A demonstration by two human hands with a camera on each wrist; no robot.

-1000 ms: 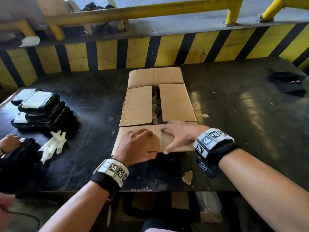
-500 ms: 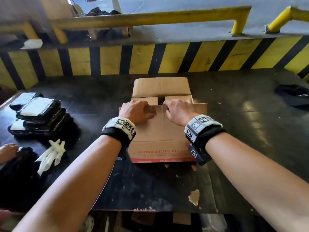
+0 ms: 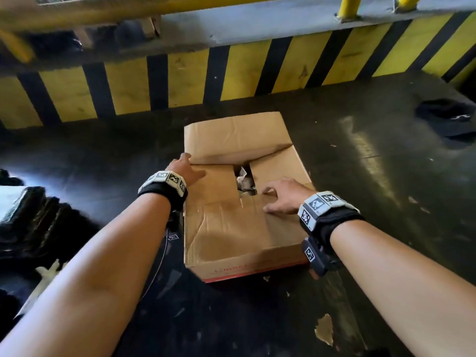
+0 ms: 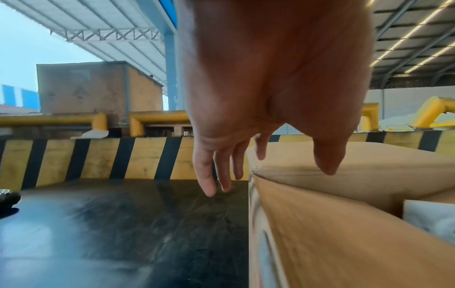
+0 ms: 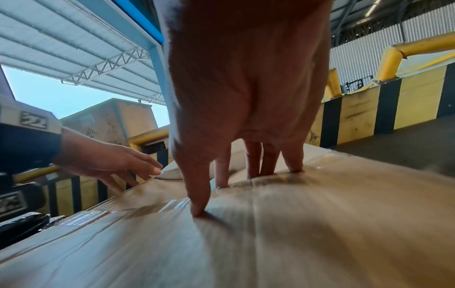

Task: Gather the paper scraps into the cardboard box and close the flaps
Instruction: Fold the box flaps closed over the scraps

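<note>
— Black, scuffed tabletop (image 3: 360,191) is seen across the head view, with a yellow-and-black striped barrier (image 3: 231,73) along the top of the frame. Where is the cardboard box (image 3: 231,235) found?

— At the centre of that frame, resting on the tabletop. The near flap (image 3: 226,228) has been laid flat, the far flap (image 3: 231,135) is folded only partway, and crumpled paper scraps (image 3: 243,177) can be made out through the gap at the middle.

— And the hands?

— The right hand (image 3: 283,195) is spread wide, its fingertips (image 5: 198,211) pressed onto the near flap; nothing is gripped. The left hand (image 3: 184,167) is held relaxed and open at the box's left edge, thumb over the top; in the left wrist view no contact can be confirmed.

— How is the box expected to handle?

— It is judged light, being filled with paper only, so it could be shoved along the smooth tabletop if pushed sideways. The board is creased and dented, so it is probably soft and springy; flaps may lift again once released. The far flap is best taken at its free edge, near the middle, and pressed down while the near flap is held flat.

— Anything left outside?

— One torn scrap (image 3: 325,332) is seen lower right on the tabletop, well apart from the box.
</note>
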